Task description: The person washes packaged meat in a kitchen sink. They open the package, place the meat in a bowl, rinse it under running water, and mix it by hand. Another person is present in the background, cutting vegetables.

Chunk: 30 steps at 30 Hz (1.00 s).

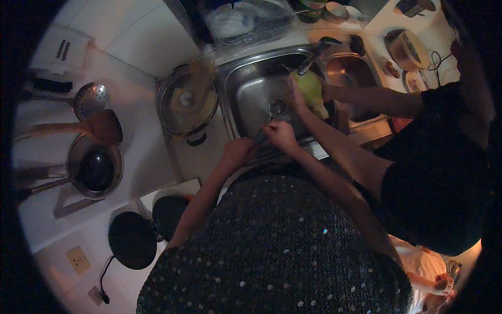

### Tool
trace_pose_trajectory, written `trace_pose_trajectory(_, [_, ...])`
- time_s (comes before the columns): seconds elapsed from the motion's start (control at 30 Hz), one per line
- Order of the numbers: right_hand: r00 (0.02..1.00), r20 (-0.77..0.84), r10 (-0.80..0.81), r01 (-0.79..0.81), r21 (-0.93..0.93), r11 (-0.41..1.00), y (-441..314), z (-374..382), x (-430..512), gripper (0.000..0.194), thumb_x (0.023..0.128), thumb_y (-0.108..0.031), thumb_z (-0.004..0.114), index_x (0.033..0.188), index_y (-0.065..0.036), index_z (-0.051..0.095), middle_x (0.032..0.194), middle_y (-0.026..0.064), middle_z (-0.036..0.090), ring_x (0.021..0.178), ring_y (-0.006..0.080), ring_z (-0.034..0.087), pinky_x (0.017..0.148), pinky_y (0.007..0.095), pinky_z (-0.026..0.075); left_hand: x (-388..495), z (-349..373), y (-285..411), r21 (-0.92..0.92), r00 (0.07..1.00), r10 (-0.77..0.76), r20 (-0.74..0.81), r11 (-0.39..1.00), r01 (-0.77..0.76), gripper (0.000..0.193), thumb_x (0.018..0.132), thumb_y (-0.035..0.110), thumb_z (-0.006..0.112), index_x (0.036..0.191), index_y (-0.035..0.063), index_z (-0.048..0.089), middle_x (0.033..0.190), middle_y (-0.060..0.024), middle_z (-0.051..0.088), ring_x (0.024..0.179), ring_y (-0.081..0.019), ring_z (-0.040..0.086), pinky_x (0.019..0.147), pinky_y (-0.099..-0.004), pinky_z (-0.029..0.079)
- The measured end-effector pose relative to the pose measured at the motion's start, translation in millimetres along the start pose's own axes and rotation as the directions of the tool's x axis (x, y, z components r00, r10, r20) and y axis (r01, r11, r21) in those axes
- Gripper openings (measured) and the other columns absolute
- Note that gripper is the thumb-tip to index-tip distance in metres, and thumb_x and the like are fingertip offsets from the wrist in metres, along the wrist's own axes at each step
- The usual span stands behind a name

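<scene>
Both my hands are close together over the near edge of a stainless steel sink [255, 90]. My left hand [240, 150] and my right hand [280, 134] meet at a small, dark, blurred item [259, 137], which I cannot name; the fingers of both are curled at it. Just beyond, at the right side of the basin, another person's two hands hold a large yellow-green item [308, 88] under the faucet [310, 61]. Its kind is not plain. The drain [277, 106] shows in the basin's bottom.
A lidded pan [162, 104] stands left of the sink. A smaller basin [345, 66] lies to the right. The co-worker in a dark shirt [435, 168] stands close at my right, one forearm beside mine. Ladles and a wooden spatula [106, 126] hang at the left.
</scene>
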State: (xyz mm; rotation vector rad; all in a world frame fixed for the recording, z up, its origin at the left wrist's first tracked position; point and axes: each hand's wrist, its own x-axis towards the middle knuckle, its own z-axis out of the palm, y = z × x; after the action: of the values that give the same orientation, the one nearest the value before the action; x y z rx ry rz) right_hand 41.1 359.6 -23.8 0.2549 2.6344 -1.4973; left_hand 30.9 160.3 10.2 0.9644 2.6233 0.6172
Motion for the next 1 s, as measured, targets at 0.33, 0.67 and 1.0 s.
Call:
trace_pose_trajectory(0.33, [0.982, 0.004, 0.19, -0.186, 0.229, 0.955, -3.4, -11.8, 7.6, 0.028, 0.09, -0.025, 0.063, 0.077, -0.001, 0.068, 0.065, 0.0066, 0.066, 0.055, 0.0119, 0.061, 0.051, 0.0287, 0.047, 17.9, -4.5, 0.1, -0.06, 1.0, -0.008, -0.026, 0.998, 0.006, 0.028, 0.089, 0.033, 0.058, 0.076, 0.008, 0.064, 0.083, -0.0155, 0.065, 0.077, -0.0359, 0.064, 0.067, -0.0491, 0.05])
trace_pose_trajectory(0.67, [0.957, -0.086, 0.278, -0.175, 0.595, 0.784, -10.9, -60.0, 38.0, 0.031, 0.093, -0.03, 0.061, 0.08, -0.003, 0.066, 0.064, 0.0023, 0.061, 0.053, 0.0081, 0.055, 0.047, 0.0238, 0.041, 91.1, -34.6, 16.2, 0.051, 0.961, 0.161, -0.226, 0.987, -0.153, 0.028, 0.091, 0.032, 0.057, 0.077, 0.0094, 0.063, 0.077, -0.0143, 0.062, 0.073, -0.036, 0.062, 0.062, -0.0484, 0.049])
trace_pose_trajectory(1.0, [0.819, -0.509, -0.263, 0.062, -0.377, 0.924, 25.3, -148.8, 137.5, 0.036, 0.084, -0.033, 0.065, 0.101, -0.001, 0.064, 0.098, 0.0211, 0.067, 0.095, 0.0386, 0.063, 0.08, 0.0471, 0.048, 100.4, -31.0, 21.1, -0.074, 0.935, 0.112, -0.336, 0.987, -0.145, 0.03, 0.09, 0.031, 0.058, 0.072, 0.0062, 0.062, 0.075, -0.0155, 0.062, 0.074, -0.0374, 0.061, 0.064, -0.0492, 0.048])
